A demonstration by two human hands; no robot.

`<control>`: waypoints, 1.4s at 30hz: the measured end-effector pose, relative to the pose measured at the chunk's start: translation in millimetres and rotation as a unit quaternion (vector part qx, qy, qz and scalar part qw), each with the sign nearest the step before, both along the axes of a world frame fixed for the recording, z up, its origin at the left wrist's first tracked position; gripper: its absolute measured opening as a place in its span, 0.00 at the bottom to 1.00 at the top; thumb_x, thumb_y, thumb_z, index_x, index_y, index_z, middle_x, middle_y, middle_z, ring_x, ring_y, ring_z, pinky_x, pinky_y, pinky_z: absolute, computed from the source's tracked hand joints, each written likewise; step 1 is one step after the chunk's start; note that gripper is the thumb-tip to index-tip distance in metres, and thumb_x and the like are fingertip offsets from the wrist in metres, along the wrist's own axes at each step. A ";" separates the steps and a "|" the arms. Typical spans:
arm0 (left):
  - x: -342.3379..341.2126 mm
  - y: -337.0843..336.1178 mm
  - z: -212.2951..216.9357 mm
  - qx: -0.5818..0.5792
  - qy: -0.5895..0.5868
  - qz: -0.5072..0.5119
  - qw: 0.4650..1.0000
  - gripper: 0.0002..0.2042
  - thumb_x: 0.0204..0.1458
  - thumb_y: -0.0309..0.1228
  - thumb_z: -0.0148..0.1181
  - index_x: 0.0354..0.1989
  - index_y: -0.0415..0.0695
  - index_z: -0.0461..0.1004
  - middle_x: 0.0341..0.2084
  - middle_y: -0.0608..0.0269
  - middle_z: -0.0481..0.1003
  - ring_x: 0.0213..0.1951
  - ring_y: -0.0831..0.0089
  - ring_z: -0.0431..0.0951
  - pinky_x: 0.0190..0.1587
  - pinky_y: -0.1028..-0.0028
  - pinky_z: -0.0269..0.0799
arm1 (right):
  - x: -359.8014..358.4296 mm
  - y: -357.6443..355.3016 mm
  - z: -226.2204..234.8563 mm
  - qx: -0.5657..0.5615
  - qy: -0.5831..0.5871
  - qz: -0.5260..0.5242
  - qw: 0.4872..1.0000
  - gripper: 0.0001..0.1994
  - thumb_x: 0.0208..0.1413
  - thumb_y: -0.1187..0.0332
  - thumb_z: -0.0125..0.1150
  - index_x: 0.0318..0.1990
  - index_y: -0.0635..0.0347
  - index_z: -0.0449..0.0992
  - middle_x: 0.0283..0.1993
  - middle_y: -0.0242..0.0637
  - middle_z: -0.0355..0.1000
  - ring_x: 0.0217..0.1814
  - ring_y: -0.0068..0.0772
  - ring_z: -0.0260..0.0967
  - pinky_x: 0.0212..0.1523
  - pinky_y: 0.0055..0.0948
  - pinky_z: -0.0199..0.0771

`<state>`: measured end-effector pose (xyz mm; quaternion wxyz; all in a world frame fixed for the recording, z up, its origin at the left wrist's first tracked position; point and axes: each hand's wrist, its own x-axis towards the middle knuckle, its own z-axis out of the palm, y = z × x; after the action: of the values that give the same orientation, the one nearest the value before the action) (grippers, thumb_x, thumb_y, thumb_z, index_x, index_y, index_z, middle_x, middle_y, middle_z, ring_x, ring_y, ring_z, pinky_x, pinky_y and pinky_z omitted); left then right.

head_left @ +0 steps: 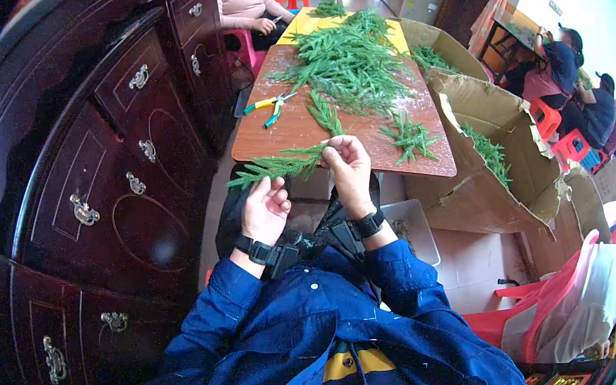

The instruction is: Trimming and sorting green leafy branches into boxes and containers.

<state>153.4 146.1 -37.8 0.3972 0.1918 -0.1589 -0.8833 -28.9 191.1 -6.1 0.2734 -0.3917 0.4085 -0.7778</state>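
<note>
Pinching a green sprig point(282, 166) at its stem end, the right hand point(350, 168) has its fingers pressed together over the near edge of the tabletop point(300, 128); the sprig lies level, its tip pointing to the person's left, past the tabletop's near left corner.

- Left hand point(264, 209): palm up, fingers loosely spread, holding nothing, just below the sprig and apart from it. Both wrists carry black bands.
- Tabletop: brown, wood-grained, with rounded corners. The near edge is just beyond the hands; the near left part is bare.
- Pile of green sprigs point(349, 60): covers the middle and far part of the tabletop, reaching onto a yellow sheet point(310, 23) at the far end. A small loose bunch point(410, 137) lies near the right edge.
- Pliers point(272, 106): yellow and green handles, on the left part of the tabletop, near the pile's edge.
- Dark wooden cabinet point(112, 163): drawers with metal pulls, close along the left side, leaving a narrow strip of floor beside the tabletop.
- Cardboard box point(501, 138): large, brown, open, flaps bent, hard against the tabletop's right edge, with green sprigs inside.
- White tray point(414, 229): below the tabletop's near right corner.
- Red plastic chairs point(555, 135): at right, with other people seated; another person point(246, 0) sits at the far end.
</note>
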 end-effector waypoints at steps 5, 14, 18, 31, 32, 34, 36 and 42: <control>-1.2 0.0 -8.8 -0.040 -0.020 0.003 0.999 0.07 0.60 0.36 0.55 0.37 0.48 0.73 0.32 0.66 0.77 0.29 0.75 0.72 0.30 0.73 0.69 | -1.9 4.0 -0.4 -0.030 -0.047 0.003 0.998 0.04 0.62 0.71 0.56 0.43 0.54 0.71 0.37 0.27 0.74 0.33 0.18 0.69 0.34 0.18 0.69; -3.7 -0.1 13.8 -0.016 0.043 0.041 0.998 0.07 0.58 0.35 0.57 0.41 0.48 0.73 0.36 0.65 0.77 0.38 0.69 0.77 0.44 0.68 0.73 | 2.5 8.4 2.5 0.016 -0.288 0.190 0.939 0.09 0.65 0.59 0.52 0.43 0.54 0.68 0.34 0.30 0.70 0.38 0.25 0.69 0.40 0.26 0.70; -7.4 -0.3 29.7 -0.016 0.065 0.070 0.995 0.06 0.59 0.33 0.56 0.40 0.47 0.73 0.36 0.63 0.77 0.37 0.66 0.77 0.48 0.68 0.73 | 2.3 9.5 3.5 0.032 -0.262 0.230 0.937 0.11 0.64 0.58 0.53 0.43 0.54 0.69 0.34 0.31 0.71 0.39 0.30 0.70 0.41 0.29 0.71; 4.7 -2.7 36.0 -0.187 0.124 -0.080 0.971 0.04 0.59 0.30 0.56 0.36 0.44 0.75 0.25 0.64 0.75 0.25 0.75 0.70 0.29 0.77 0.67 | 7.6 21.2 17.8 0.055 -0.100 0.439 0.891 0.11 0.63 0.60 0.54 0.38 0.59 0.71 0.32 0.34 0.71 0.37 0.32 0.71 0.43 0.30 0.71; 5.7 -2.3 37.5 -0.222 0.080 -0.085 0.968 0.04 0.59 0.30 0.56 0.37 0.44 0.75 0.25 0.65 0.75 0.24 0.76 0.71 0.29 0.79 0.67 | 7.0 21.8 17.4 0.060 -0.090 0.450 0.887 0.11 0.63 0.61 0.55 0.38 0.60 0.72 0.32 0.34 0.72 0.37 0.31 0.71 0.43 0.30 0.71; 10.0 -0.9 40.4 -0.290 -0.012 -0.094 0.952 0.04 0.59 0.29 0.56 0.38 0.45 0.76 0.25 0.68 0.76 0.24 0.78 0.72 0.27 0.82 0.66 | 9.1 24.7 22.1 0.093 -0.076 0.434 0.893 0.10 0.62 0.62 0.55 0.39 0.61 0.73 0.33 0.33 0.73 0.36 0.29 0.71 0.42 0.28 0.71; 7.8 0.8 43.0 -0.323 -0.050 -0.073 0.942 0.04 0.59 0.29 0.56 0.38 0.45 0.76 0.25 0.68 0.76 0.24 0.79 0.73 0.26 0.83 0.66 | 11.7 27.4 28.0 0.156 -0.044 0.399 0.903 0.10 0.61 0.64 0.56 0.39 0.63 0.76 0.34 0.33 0.74 0.35 0.25 0.70 0.41 0.25 0.70; 4.6 -3.4 38.3 -0.403 -0.187 -0.007 0.896 0.04 0.59 0.29 0.57 0.38 0.44 0.75 0.27 0.67 0.78 0.25 0.81 0.77 0.24 0.86 0.67 | 12.0 26.6 27.6 0.165 -0.020 0.365 0.916 0.10 0.61 0.67 0.55 0.37 0.65 0.78 0.32 0.31 0.74 0.33 0.22 0.69 0.40 0.24 0.68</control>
<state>158.0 142.7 0.5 0.3974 0.1759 -0.5735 -0.6944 -16.9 217.8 21.5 0.6072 -0.4477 0.3538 -0.5529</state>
